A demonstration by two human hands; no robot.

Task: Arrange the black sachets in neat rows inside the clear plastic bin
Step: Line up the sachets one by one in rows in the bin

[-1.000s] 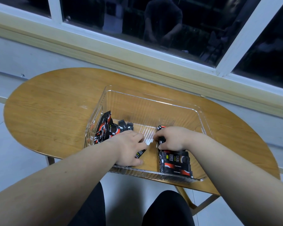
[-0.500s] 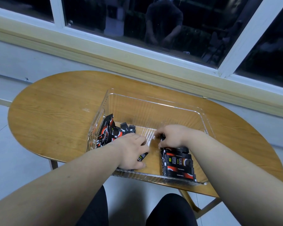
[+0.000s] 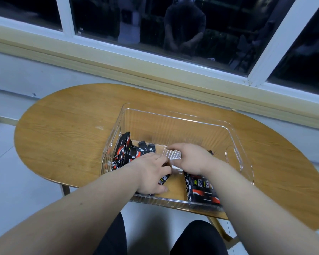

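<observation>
- Shifted a little toward the middle of the bin (image 3: 173,115) since a moment ago: right hand (image 3: 191,160). Kept to much the same spot by the front wall: left hand (image 3: 149,173).
- Oval wooden table (image 3: 66,144) below a dark window (image 3: 173,24), carrying the clear plastic bin right of centre, close to the near edge.
- Right hand lowered inside the bin at the far end of the row of sachets (image 3: 203,188), fingers (image 3: 173,148) curled downward; cannot tell whether grasping anything beneath.
- Left hand low over the bin floor, fingers clenched on a single sachet (image 3: 165,179), one end poking out between fingers and thumb.
- Row of sachets packed together in the near right part of the bin, running from the front wall back to the right hand.
- Loose sachets (image 3: 124,153) heaped untidily against the left wall, several leaning on it.
</observation>
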